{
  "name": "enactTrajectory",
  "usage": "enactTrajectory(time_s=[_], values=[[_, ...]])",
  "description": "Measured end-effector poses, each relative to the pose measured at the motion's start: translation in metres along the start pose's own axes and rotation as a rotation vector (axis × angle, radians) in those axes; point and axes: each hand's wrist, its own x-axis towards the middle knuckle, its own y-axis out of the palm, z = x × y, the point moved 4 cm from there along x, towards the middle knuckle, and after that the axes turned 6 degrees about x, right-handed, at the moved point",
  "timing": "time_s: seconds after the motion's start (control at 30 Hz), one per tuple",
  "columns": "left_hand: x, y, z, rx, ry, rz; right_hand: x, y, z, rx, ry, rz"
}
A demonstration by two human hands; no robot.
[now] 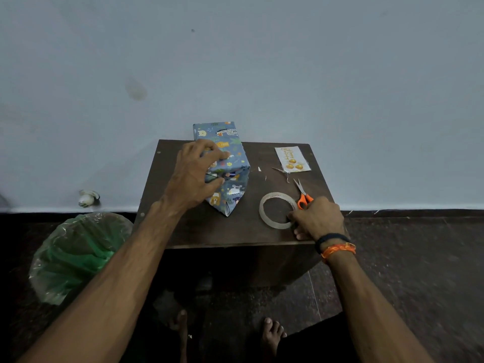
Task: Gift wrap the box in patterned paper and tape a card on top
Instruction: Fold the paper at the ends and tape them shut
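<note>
While left hand (195, 176) grips the papered box (227, 153), right hand (318, 218) pinches the clear tape ring (264, 209).

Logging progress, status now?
Left hand holds wrapped box. Right hand pinches tape roll. Card untaped; scissors beside.

Left hand (195, 176) spread with fingers curled, pressing down, right hand (318, 218) curled low, pinching, both forearms extended forward
</note>
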Motion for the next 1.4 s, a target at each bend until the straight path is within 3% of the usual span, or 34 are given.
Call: enactTrajectory(time_s=[0.27,0.5,0.6,0.73,1.1,1.4], values=[[0.003,0.000,0.000,0.071,0.040,0.018,-0.028,-0.005,0.025,-0.147,-0.221,-0.209],[0.006,-0.002,-0.001,0.084,0.056,0.043,-0.041,-0.011,0.033,0.339,-0.392,-0.136],[0.007,-0.003,-0.003,0.077,0.082,0.062,-0.045,-0.015,0.033,0.572,-0.352,-0.083],[0.008,-0.003,-0.006,0.075,0.106,0.080,-0.047,-0.010,0.033,0.707,-0.271,0.032],[0.017,-0.005,-0.043,-0.092,0.192,0.144,-0.048,-0.004,0.033,0.755,-0.226,0.208],[0.018,0.012,-0.063,0.042,0.295,0.178,-0.052,0.002,0.039,0.638,-0.288,0.301]])
